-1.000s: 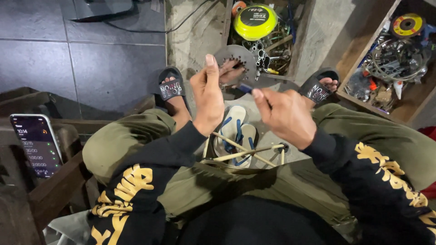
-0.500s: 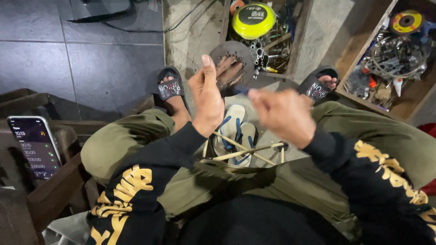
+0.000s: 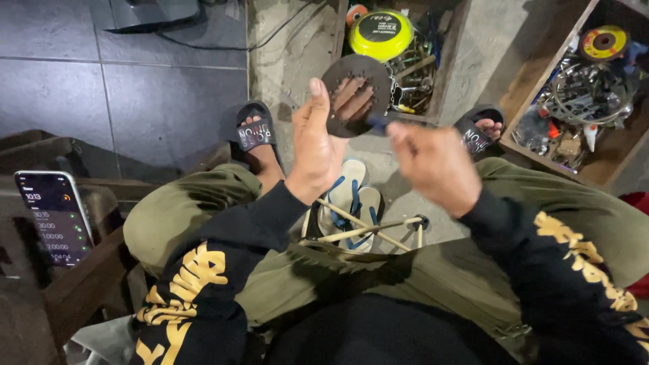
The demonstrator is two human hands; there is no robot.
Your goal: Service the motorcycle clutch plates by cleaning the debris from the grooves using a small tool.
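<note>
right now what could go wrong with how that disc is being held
1. The left hand pinches the perforated disc in mid-air with nothing under it; a push from the blue-handled tool in the right hand might knock it loose onto the floor.
2. Fingers show through the disc's opening, so a slipping tool tip could jab them.

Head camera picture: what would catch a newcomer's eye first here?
At the top centre, the left hand holds up a dark round disc with holes around its edge, while the right hand, blurred, holds something blue at its rim. Behind sits a bright yellow round tin in a box of metal parts; a lit phone stands far left.
</note>
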